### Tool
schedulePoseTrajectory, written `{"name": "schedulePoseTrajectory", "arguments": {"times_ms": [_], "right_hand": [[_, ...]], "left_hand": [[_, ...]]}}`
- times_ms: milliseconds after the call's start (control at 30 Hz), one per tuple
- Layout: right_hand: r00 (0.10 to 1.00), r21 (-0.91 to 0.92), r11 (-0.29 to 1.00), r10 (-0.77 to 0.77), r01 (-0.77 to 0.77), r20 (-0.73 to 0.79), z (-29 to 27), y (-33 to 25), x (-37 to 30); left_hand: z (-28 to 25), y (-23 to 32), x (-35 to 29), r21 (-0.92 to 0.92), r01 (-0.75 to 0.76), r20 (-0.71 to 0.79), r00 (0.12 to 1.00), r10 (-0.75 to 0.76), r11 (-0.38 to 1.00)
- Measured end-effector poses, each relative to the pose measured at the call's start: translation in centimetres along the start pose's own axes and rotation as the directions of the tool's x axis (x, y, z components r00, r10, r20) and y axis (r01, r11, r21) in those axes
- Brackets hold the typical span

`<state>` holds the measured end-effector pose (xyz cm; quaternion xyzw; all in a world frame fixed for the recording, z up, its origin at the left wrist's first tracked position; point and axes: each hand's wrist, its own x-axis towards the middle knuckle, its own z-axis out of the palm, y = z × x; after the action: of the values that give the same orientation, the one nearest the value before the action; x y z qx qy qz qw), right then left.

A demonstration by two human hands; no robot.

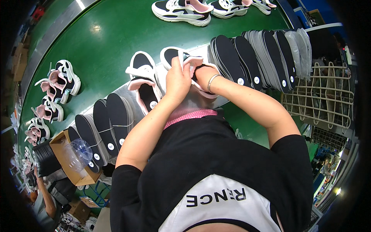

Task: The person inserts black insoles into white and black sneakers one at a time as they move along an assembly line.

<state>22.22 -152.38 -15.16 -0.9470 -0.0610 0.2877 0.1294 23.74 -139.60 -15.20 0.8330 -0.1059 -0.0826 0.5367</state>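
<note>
A white and black sneaker [170, 54] with a pink lining lies in front of me, its toe pointing away. My left hand [179, 79] is closed on it, the fingers gripping the pink tongue and collar. My right hand [205, 76], with a bangle at the wrist, reaches into the shoe's opening; its fingers are hidden inside. Just left of my left hand stands the matching sneaker [142, 71], with a black insole [148, 95] in it that bears a round white sticker at the heel.
Stacks of black insoles [225, 58] stand to the right, more insole stacks [92, 129] to the left. Sneakers sit along the green table [112, 34], far and left. A wire basket [322, 94] is at right, a cardboard box [65, 158] at left. Another person's arm [45, 193] shows lower left.
</note>
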Motion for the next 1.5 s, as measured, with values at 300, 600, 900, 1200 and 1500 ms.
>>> {"name": "schedulePoseTrajectory", "arguments": {"times_ms": [300,600,900,1200,1500], "right_hand": [[0.999,-0.019,0.999,0.027,-0.028,-0.035,0.0,0.3,0.0],[0.997,-0.026,0.998,0.062,-0.063,-0.034,0.1,0.3,0.2],[0.997,-0.039,0.998,0.044,-0.042,0.065,-0.5,0.7,0.2],[0.973,0.1,0.975,-0.185,0.2,-0.14,-5.1,2.4,-4.1],[0.947,-0.22,0.933,-0.237,0.284,0.219,-0.4,4.6,-4.6]], "left_hand": [[0.3,-0.3,0.4,0.02,-0.046,-0.004,0.999,0.046,0.999],[0.5,-0.3,0.6,0.03,-0.068,-0.011,0.998,0.068,0.997],[0.8,-0.1,0.7,0.051,-0.02,0.018,1.0,0.019,0.998],[1.0,-0.7,0.7,0.024,-0.023,-0.014,1.0,0.023,0.999],[1.8,-0.4,1.0,0.042,-0.035,-0.002,0.999,0.035,0.998]]}}
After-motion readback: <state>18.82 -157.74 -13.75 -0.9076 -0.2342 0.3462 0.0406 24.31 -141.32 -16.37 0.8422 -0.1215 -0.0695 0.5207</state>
